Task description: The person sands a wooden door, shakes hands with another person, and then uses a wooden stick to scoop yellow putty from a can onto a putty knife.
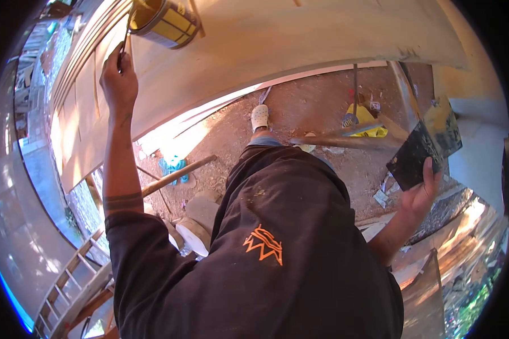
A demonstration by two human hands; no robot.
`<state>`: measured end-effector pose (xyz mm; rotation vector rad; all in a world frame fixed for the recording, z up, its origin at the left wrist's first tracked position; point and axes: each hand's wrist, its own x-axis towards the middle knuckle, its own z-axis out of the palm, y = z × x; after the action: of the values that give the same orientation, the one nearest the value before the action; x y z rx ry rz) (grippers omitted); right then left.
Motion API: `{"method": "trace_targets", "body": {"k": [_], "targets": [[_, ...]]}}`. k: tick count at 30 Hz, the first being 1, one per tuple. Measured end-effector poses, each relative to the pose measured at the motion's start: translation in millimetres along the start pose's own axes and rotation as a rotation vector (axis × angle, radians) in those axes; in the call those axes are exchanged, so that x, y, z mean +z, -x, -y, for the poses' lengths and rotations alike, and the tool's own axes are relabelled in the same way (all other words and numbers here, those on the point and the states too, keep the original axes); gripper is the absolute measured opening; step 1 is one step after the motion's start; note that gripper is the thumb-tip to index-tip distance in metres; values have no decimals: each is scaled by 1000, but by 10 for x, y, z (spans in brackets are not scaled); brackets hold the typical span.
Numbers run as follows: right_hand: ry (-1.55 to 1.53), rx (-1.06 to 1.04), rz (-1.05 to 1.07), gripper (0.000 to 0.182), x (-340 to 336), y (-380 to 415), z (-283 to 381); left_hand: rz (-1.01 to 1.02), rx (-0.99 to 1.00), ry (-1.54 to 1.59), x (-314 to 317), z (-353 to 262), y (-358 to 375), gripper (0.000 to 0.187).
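Observation:
My left hand [119, 82] is closed with the fingertips pinched on a thin dark strip [127, 28] that runs up along the rim of a yellow-and-black tin [172, 25]. I cannot tell whether the strip is a tool or the tin's handle. Yellow shows inside the tin, which appears over the wooden boards. On the other side, my right hand [421, 192] grips a dark flat square plate [410, 158] by its lower edge, thumb on its face. Just behind that plate is a smeared, paint-stained panel [444, 127].
A wide wooden panel [300, 39] spans the front, with stacked boards at its left. Below lie wooden poles [178, 176], a yellow bag [365, 121], a blue plastic piece [175, 168] and scraps on dirt. A ladder [68, 277] stands lower left.

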<state>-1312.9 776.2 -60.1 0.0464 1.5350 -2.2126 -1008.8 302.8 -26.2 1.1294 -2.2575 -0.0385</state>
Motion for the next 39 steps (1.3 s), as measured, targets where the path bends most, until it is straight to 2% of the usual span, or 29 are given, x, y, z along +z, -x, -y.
{"method": "trace_targets", "body": {"k": [4,5,6,7,12,13,17,20,25,28,29,33,39], "targets": [[85,23,-28,43,-67,-36,171,12,-28,38,-112,-248,71,27],[102,17,-30,44,-48,-51,213,3,-2,76,-105,-230,78,27],[122,12,-27,45,209,11,79,-10,18,108,-89,69,50,27],[131,10,-20,46,167,20,157,-26,44,131,-125,-19,104,27],[114,-39,124,50,109,99,326,-53,73,132,-461,-271,291,23],[129,-39,146,50,483,85,136,-18,41,154,-436,21,164,25],[110,25,236,48,653,71,195,35,18,237,-619,-72,215,26],[150,-74,312,46,921,115,149,87,-20,252,-742,-63,193,27],[266,-168,261,44,1589,18,-61,191,-31,235,-631,-41,40,29],[312,-187,404,43,1851,27,-150,252,-7,239,-622,8,-1,31],[338,-174,384,41,1949,11,-196,246,7,274,-593,14,-23,31],[425,-122,495,38,2357,22,-287,370,-79,308,-700,45,-148,31],[351,-43,529,38,2672,12,-291,771,-552,1021,-859,-13,-387,33]]}}
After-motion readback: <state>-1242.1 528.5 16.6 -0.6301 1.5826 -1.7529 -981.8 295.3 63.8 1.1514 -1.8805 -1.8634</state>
